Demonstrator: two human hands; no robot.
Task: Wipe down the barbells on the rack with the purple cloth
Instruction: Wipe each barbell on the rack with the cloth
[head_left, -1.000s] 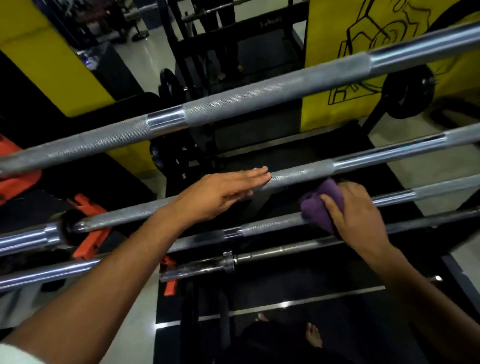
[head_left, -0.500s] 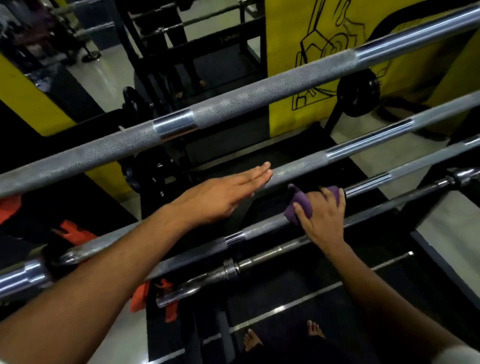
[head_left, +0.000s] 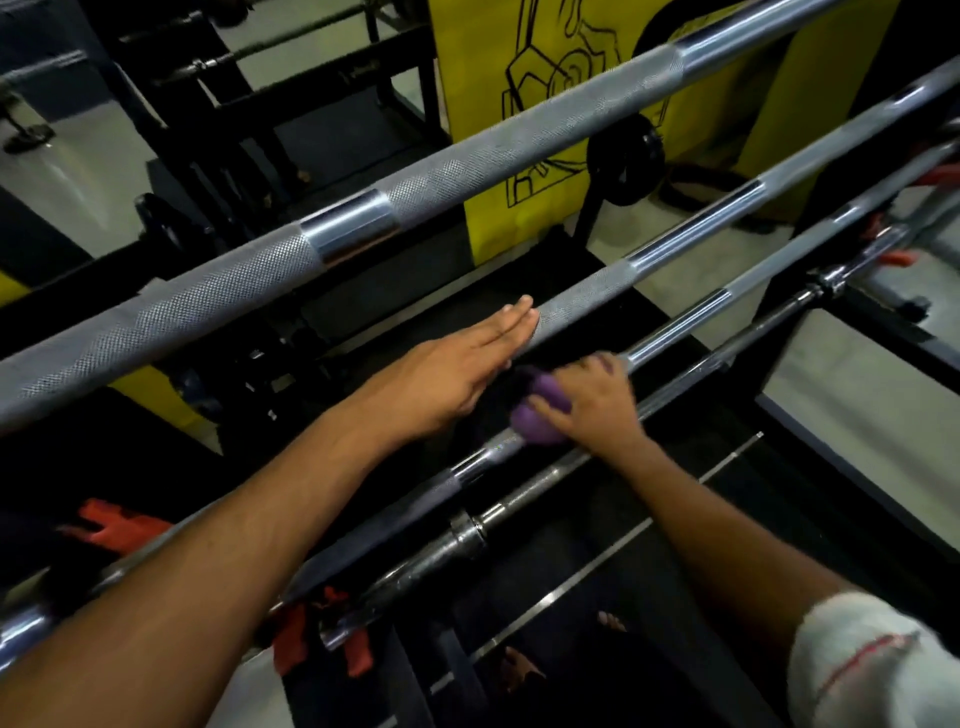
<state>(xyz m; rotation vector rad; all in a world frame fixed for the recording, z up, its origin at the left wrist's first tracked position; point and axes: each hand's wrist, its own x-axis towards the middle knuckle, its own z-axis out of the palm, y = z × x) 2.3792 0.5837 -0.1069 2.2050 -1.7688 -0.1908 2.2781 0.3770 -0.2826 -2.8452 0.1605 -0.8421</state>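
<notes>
Wiping with the purple cloth (head_left: 537, 415), bunched soft and light, the right hand (head_left: 592, 402) grips it around the third barbell (head_left: 670, 335), a stiff, heavy bar. At ten o'clock, the left hand (head_left: 447, 374) rests flat, fingers straight, on the second barbell (head_left: 587, 296).

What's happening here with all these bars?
A person is cleaning barbells that lie side by side on a rack. The right hand grips a purple cloth wrapped against the third barbell from the top. The left hand rests flat, fingers straight, on the second barbell. The top barbell and the dark bottom one are untouched right now.
</notes>
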